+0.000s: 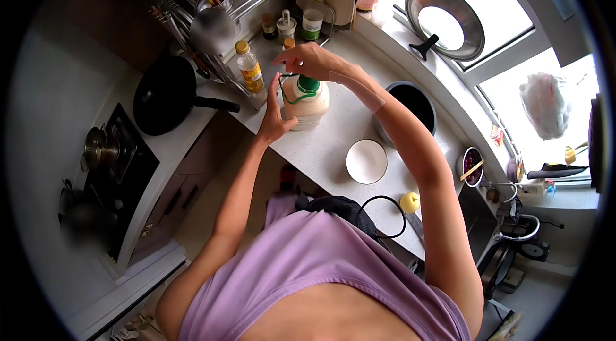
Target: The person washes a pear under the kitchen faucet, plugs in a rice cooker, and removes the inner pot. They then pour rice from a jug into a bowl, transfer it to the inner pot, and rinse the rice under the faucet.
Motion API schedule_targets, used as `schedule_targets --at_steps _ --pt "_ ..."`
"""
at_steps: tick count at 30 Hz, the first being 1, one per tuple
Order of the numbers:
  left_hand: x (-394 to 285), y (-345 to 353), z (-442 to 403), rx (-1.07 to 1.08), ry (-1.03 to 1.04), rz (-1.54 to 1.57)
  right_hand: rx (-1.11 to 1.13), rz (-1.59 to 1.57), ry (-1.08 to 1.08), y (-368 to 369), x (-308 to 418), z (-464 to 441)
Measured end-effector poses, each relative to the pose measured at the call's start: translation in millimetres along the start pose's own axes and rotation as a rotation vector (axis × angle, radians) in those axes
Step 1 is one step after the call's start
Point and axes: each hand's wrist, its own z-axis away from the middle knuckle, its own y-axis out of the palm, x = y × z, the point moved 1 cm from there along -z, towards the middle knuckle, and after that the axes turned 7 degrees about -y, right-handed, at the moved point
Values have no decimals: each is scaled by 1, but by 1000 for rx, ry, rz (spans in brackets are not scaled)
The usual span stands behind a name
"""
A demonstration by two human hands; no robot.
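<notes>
A large pale jug with a green cap and a green carrying handle stands on the white counter. My left hand is wrapped about the jug's left side, with the thumb low on its front and the fingers raised near the handle. Directly above the cap is my right hand, its loosely bent fingers apart and reaching left past the cap. Whether the palm touches the cap is hidden. A yellow-capped oil bottle stands just left of the jug, and an orange-capped bottle is partly hidden behind my right hand.
A white bowl and a dark pot stand to the right. Nearer me lie a yellow-green fruit and a knife. A black frying pan is at left by the stove. A rack of utensils borders the counter's back.
</notes>
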Motion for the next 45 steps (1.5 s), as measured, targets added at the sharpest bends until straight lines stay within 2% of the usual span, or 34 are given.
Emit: schedule_targets --at_steps 1,3,4,5,6,7,8,12,17,19,21,23,25,27,29,31,32,35,36,38,39,40,41,42,44,45 --pt "1 -4 -1 -8 -3 2 7 -1 -4 2 7 0" --pt "2 -6 0 74 -20 -6 -333 372 -131 0 24 9" --pt "11 -4 0 97 -4 12 -286 628 -14 -3 35 18" --pt "15 0 2 80 46 -35 -315 723 49 1 41 26" --pt "19 3 3 36 88 -100 -221 885 27 8 35 33" --pt "33 9 6 9 61 -100 -95 827 226 8 46 32" --pt "37 14 6 -18 26 -171 -163 866 149 16 33 34" --pt "40 15 2 -111 24 -44 -77 863 176 21 44 26" --pt "24 5 -4 -71 14 13 58 824 180 16 45 26" --pt "23 0 -5 -57 19 52 60 874 -41 15 41 28" --pt "22 -1 -7 -56 16 92 109 843 -39 10 41 29" --pt "19 -2 -7 -68 8 107 239 810 -194 -1 47 27" --pt "17 -3 -6 -35 -43 182 281 777 -208 -11 50 25" --pt "14 -4 -6 -27 -80 200 366 753 -349 -17 53 22" --pt "11 -6 -5 -30 -103 196 409 743 -331 -23 56 19" --pt "9 -8 -6 -35 -74 181 517 841 -508 -29 62 16" --pt "13 -9 -6 -28 -77 188 522 838 -499 -31 64 13" --pt "28 -1 -14 -1 85 134 519 913 -840 -45 65 13" --pt "30 4 -15 25 99 159 460 770 -789 -50 43 19" --pt "32 7 -17 71 89 221 132 496 -400 -70 32 27" --pt "27 2 -19 87 119 47 -73 507 -238 -67 22 32" --pt "37 8 -20 37 59 59 -254 332 29 -60 12 41" --pt "48 14 -15 -9 4 88 -356 206 136 -46 -27 59" --pt "35 10 -16 37 -100 26 -356 258 219 -23 -63 81" --pt "40 12 -17 48 -73 -26 -527 -94 346 50 -141 119" --pt "42 10 -16 44 -43 -35 -517 -23 405 82 -166 133"
